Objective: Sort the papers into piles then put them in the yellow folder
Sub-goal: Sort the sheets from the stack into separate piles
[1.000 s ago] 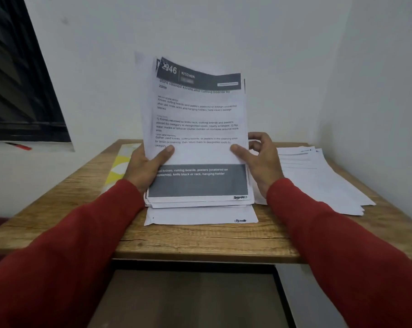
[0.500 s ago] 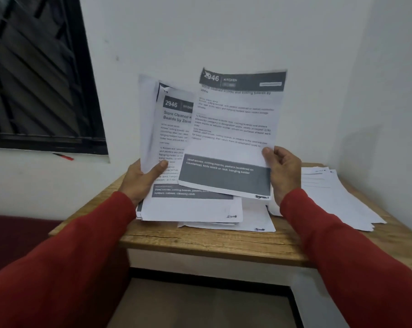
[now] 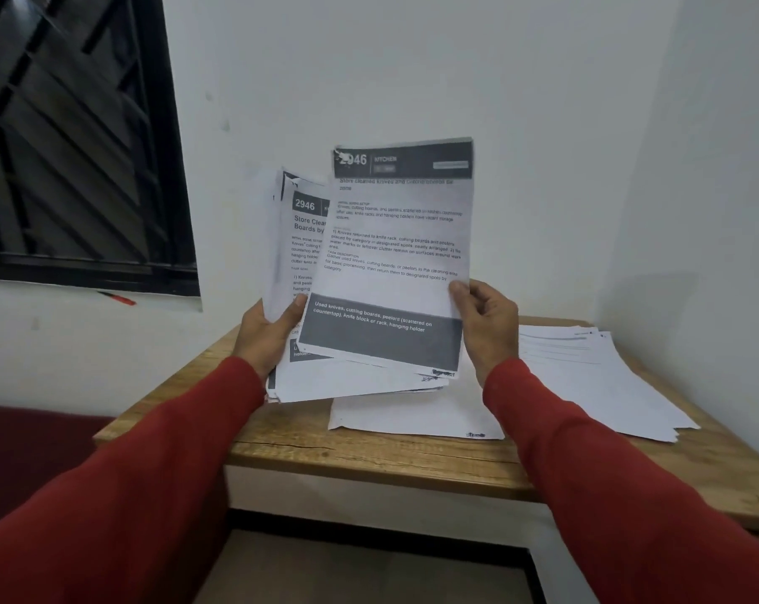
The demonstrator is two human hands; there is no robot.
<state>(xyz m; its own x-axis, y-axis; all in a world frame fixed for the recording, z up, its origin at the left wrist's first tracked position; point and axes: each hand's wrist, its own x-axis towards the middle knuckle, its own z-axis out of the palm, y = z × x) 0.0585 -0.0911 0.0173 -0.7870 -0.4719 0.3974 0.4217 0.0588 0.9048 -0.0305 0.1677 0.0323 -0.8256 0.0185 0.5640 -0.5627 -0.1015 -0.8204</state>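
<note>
My left hand (image 3: 268,335) grips a stack of printed sheets (image 3: 301,255) upright above the wooden table (image 3: 369,455), thumb across the front page. My right hand (image 3: 489,324) pinches the right edge of one sheet headed "2946 KITCHEN" (image 3: 395,255), held in front of the stack and slightly to its right. A white sheet (image 3: 412,416) lies flat on the table under the held papers. A spread pile of white papers (image 3: 595,377) lies at the table's right. The yellow folder is hidden from view.
The table stands in a corner, white walls behind and to the right. A dark barred window (image 3: 73,137) is at upper left, with a red pen (image 3: 118,297) on its sill. Dark red flooring (image 3: 29,451) shows left of the table.
My right hand has pulled the top sheet off the stack and holds it apart to the right. The view has tilted up, so the window shows more and the yellow folder has dropped out of sight.
</note>
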